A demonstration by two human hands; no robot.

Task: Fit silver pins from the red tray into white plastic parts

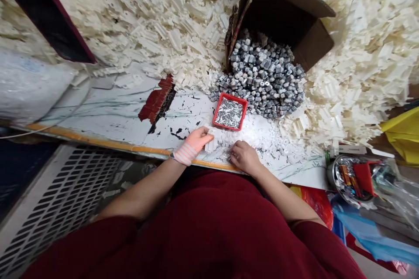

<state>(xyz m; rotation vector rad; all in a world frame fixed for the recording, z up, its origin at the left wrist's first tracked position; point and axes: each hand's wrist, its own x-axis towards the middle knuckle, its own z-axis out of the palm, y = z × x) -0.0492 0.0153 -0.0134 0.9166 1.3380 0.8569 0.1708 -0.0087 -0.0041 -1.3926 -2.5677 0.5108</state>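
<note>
Bright soft light; deep shadow inside cardboard box [278,13]; metal pins [229,113] glinting in red tray [231,97]; edges strongly bowed.

A yellow plastic bag [404,135] lies just beyond a cluttered metal bowl [340,174].

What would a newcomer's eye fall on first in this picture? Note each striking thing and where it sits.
Cream plastic parts heap across the far bench, around an open cardboard box spilling grey metal pieces. Nearer, a small red tray of silver pieces sits just beyond the left hand and right hand.
</note>
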